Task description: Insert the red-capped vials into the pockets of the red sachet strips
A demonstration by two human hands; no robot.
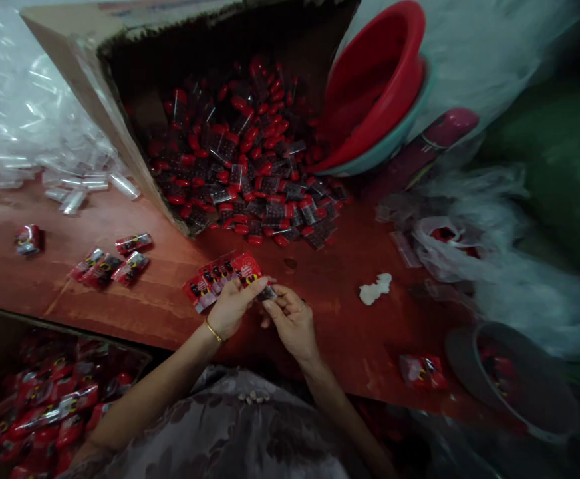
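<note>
You are holding a small dark piece point(269, 293) between both hands at the front of the red counter point(170, 299). Your left hand point(233, 307) is closing its fingers over a fanned strip of red printed packets point(223, 274), thumb and forefinger pinching the end where the piece sits. Your right hand point(292, 322) is gripping the same piece from the other side, fingers curled shut around it. Whether the piece is already inside a packet is too small to tell.

Judging by how things are lying, you are well into the work but far from the end. A box at the lower left point(45, 406) is holding many filled red packets, and 3 or so loose ones point(108, 263) are lying on the counter, with another single packet point(422, 370) to your right. The tipped cardboard box point(95, 100) is spilling a large heap of red and black pieces point(243, 166) onto the counter, so a great deal seems to be waiting. Clear tubes point(78, 189) are piling up at the far left, and 2 nested basins point(374, 93) are leaning beside the heap.
</note>
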